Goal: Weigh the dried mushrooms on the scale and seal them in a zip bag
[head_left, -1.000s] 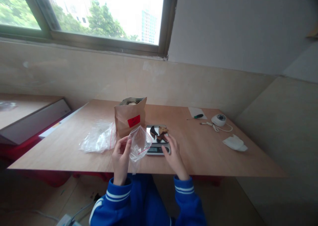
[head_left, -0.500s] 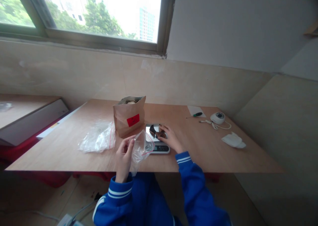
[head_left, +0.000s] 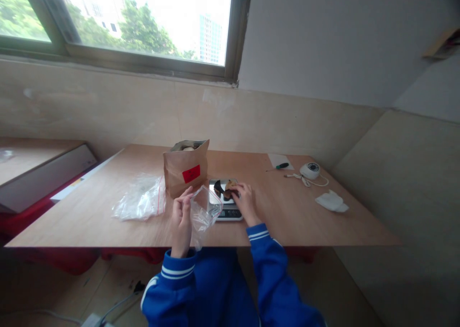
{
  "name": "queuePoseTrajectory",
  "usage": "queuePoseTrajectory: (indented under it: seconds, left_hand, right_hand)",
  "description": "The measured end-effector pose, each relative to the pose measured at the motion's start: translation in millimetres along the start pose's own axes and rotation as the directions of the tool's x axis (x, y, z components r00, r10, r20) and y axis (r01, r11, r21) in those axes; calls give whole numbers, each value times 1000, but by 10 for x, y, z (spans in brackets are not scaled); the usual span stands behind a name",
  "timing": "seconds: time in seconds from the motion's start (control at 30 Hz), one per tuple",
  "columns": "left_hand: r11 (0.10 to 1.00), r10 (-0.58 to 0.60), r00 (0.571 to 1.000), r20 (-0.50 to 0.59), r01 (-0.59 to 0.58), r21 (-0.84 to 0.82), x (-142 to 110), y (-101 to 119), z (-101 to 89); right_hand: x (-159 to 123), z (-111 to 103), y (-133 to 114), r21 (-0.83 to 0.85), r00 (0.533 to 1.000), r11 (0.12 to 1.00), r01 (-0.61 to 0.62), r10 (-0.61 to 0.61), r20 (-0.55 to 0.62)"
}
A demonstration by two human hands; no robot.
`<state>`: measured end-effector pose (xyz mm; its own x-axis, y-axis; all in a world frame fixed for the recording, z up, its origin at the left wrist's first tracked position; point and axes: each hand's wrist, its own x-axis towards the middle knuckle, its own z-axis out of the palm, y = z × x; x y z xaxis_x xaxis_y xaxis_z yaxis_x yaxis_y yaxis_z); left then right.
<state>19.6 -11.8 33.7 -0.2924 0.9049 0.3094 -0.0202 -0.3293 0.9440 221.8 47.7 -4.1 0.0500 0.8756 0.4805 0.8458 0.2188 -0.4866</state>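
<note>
My left hand (head_left: pixel 181 217) pinches the rim of a small clear zip bag (head_left: pixel 204 208) and holds it up with its mouth open, just in front of the table edge. My right hand (head_left: pixel 243 198) reaches over a small digital scale (head_left: pixel 230 213), and its fingers close on dark and tan dried pieces (head_left: pixel 224 188) lying on the scale's metal plate. A brown paper bag (head_left: pixel 186 170) with a red label stands open just left of the scale.
A pile of clear plastic bags (head_left: pixel 140 203) lies left of the paper bag on the wooden table (head_left: pixel 287 212). Far right lie a green-handled screwdriver (head_left: pixel 281 166), a white round device with a cord (head_left: pixel 309 170) and a crumpled white tissue (head_left: pixel 330 201).
My right hand has moved from the scale's front edge up onto the plate and closed on the pieces. My left hand keeps holding the zip bag, raised slightly.
</note>
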Motion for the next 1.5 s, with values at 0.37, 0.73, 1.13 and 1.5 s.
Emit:
queuePoseTrajectory:
  seconds: [0.37, 0.73, 1.13, 1.5]
  left_hand:
    - [993, -79, 996, -51, 83, 85, -46, -15, 75]
    - [992, -109, 992, -56, 113, 58, -102, -40, 124]
    - [974, -151, 977, -153, 173, 144, -62, -28, 3]
    - [985, -110, 985, -134, 126, 115, -32, -95, -35]
  right_hand:
    - [-10, -418, -404, 353, 991, 935, -35, 78, -108]
    - [22, -709, -994, 666, 989, 741, 85, -144, 34]
    - [187, 213, -5, 183, 993, 977, -113, 117, -7]
    - [138, -6, -10, 282, 989, 956, -83, 115, -97]
